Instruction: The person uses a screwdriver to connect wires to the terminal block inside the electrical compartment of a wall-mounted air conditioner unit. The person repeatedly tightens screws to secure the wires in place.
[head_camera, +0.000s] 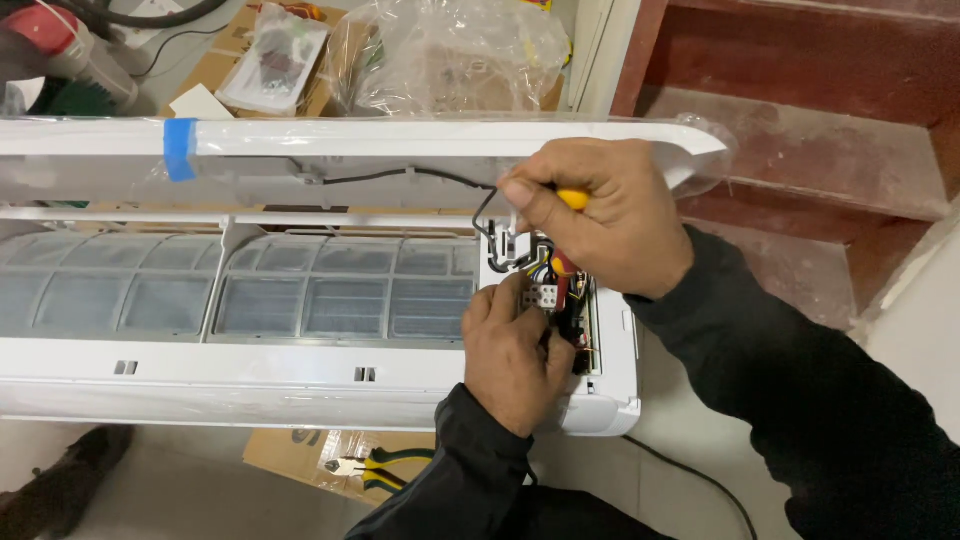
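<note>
From the head view, my right hand (600, 215) is closed around a yellow-handled screwdriver (568, 230), its tip down in the wiring compartment (545, 290) of the white air-conditioner unit (300, 385). My left hand (512, 350) is curled just below it, pinching wires at the terminal block (543, 296). The front cover (400, 140) is up, wiring looks unfinished. Room is tight between the hands; the cover edge sits just above my right knuckles. Pliers (375, 468) lie below my left wrist.

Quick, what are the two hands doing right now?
Left hand: closed, fingers pressed at the wiring terminal block.
Right hand: closed around a yellow-handled screwdriver.
</note>
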